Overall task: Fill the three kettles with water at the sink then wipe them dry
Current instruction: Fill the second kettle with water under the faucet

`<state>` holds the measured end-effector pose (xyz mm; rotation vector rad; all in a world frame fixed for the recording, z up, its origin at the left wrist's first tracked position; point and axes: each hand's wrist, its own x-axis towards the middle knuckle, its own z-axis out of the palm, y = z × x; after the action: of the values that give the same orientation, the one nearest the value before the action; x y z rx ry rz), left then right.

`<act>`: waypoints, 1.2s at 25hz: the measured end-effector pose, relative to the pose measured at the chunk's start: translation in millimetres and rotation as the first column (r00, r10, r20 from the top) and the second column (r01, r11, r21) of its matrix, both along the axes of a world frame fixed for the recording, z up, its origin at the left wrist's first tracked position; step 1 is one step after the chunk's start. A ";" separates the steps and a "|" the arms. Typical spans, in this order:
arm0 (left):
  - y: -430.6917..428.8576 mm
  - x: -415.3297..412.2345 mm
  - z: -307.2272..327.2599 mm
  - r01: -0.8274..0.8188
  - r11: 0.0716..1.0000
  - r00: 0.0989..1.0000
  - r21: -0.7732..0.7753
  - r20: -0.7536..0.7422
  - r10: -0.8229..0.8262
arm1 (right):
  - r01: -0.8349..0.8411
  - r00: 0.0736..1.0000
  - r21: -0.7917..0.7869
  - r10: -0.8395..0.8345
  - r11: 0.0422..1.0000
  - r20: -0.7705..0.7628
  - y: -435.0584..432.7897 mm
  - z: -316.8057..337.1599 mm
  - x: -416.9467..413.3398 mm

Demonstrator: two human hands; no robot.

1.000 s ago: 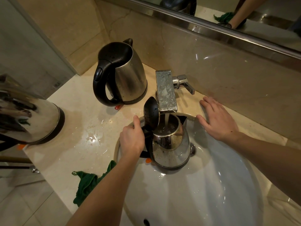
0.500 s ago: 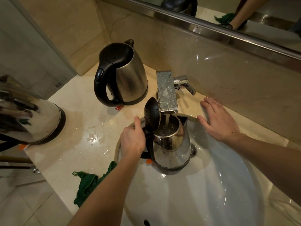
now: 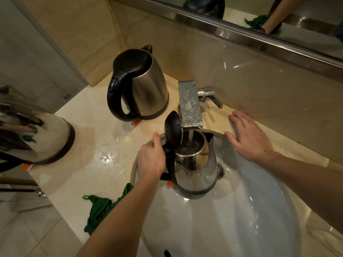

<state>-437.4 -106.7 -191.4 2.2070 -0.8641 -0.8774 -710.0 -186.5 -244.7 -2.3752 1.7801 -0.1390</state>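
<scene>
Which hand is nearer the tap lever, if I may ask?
Right. The right hand rests beside the lever; the left hand grips the kettle, farther off.

Beige marble counter (image 3: 89,130), wet in patches, meeting a matching wall (image 3: 259,80). Mirror (image 3: 306,21) above, edged with a metal strip (image 3: 241,32). Two horizontal bars (image 3: 16,182) below the counter's left edge, over tiled floor (image 3: 27,230).

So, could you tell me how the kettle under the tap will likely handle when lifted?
Probably heavy: water is running into the kettle from the tap. Its steel wall shows droplets, so likely slippery; the left hand grips the black handle instead.
</scene>
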 end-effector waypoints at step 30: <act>-0.6 -2.8 7.4 -0.008 1.000 1.000 0.027 -0.009 0.008 | -0.003 1.000 -0.010 0.003 1.000 -0.006 -0.1 2.3 1.1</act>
<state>-440.2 -107.3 -184.0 2.2260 -0.8435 -0.8998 -708.9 -186.6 -242.5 -2.3876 1.7819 -0.1413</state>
